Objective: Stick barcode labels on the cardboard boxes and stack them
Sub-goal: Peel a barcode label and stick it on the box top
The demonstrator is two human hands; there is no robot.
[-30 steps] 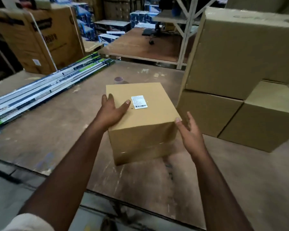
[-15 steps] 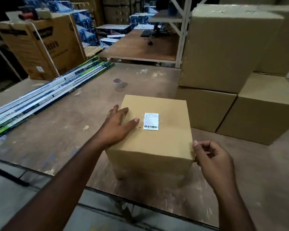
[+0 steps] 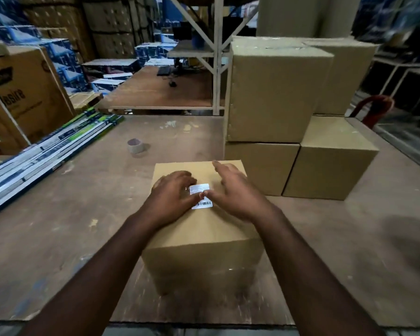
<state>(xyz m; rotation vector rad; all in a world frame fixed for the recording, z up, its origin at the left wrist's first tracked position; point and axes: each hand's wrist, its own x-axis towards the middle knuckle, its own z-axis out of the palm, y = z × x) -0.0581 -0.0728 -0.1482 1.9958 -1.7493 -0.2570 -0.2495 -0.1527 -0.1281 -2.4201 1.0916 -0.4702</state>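
While bare desk (image 3: 83, 214) lies left and stacked boxes (image 3: 277, 117) crowd right, both flat, released grips, left hand (image 3: 172, 197) and right hand (image 3: 233, 190), press the box (image 3: 204, 251) top beside its barcode label (image 3: 201, 196).

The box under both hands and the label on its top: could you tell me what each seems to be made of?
Box: plain brown cardboard, matte, with creased edges. Barcode label: seemingly white paper with black print; its finish is unclear through the blur.

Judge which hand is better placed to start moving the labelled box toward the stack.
Probably the right hand: it lies flat on the brown cardboard box on the side nearest the stacked plain cardboard boxes; the left hand lies on the far side.
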